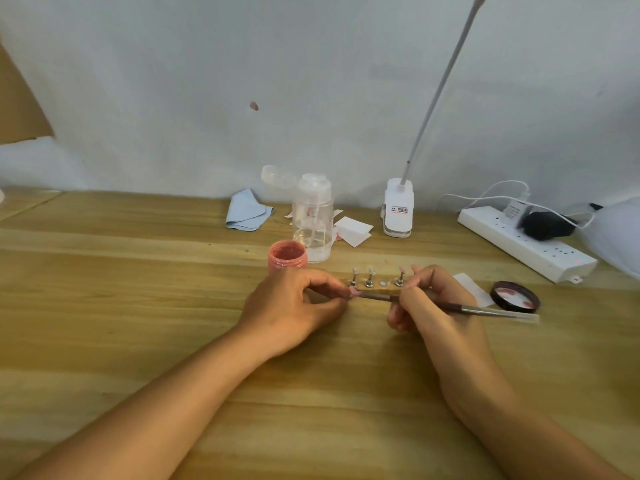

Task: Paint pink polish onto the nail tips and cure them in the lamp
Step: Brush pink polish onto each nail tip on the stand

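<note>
Pinching the nail tip (352, 292) w/ your left hand (294, 303), right hand (426, 306) grips the brush (460, 307). Make strokes thin & steady.

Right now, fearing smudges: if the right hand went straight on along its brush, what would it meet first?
The nail tip pinched by the left hand; the brush in the right hand looks almost touching.

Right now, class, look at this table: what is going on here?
A person is painting nail tips. The left hand pinches one tip on its small stand, while the right hand holds a brush with its bristle end at that tip. Three more stands sit on the holder strip behind. The pink polish jar stands open, its lid lying to the right.
</note>
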`<state>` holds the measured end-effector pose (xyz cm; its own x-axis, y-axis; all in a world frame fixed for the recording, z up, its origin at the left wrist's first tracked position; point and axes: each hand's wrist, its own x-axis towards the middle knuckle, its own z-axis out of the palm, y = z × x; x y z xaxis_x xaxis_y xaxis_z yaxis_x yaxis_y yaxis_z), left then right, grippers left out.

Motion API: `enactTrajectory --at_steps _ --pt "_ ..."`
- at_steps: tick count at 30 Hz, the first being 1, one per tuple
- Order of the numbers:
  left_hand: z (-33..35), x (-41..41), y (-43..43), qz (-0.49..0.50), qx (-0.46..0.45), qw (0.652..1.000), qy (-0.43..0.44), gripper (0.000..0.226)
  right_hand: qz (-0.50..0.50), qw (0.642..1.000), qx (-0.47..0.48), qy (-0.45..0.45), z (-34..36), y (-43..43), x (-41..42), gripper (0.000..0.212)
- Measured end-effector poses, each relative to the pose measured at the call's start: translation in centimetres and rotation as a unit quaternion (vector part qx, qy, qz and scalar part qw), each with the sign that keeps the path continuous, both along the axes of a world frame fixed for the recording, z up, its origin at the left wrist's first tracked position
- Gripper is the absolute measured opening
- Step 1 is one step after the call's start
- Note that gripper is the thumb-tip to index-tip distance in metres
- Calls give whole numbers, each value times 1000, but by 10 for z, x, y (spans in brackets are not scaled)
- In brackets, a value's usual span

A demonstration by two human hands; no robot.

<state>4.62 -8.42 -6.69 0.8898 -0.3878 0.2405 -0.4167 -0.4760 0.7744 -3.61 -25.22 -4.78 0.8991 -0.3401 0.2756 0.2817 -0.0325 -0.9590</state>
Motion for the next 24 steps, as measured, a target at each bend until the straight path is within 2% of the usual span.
enactTrajectory --at_steps 6,16,21,24 --pt "-2 1 2 3 8 1000 -2 11 8 1000 -7 9 -1 1 0 10" --pt "-2 2 1 -3 8 1000 0 10 -42 999 -26 18 1 1 -1 13" --pt "-1 1 -2 11 44 999 -12 9 -37 999 5 19 3 -1 -3 8" --pt "-1 4 -2 7 27 999 -16 12 -26 1000 7 15 6 -2 -3 7"
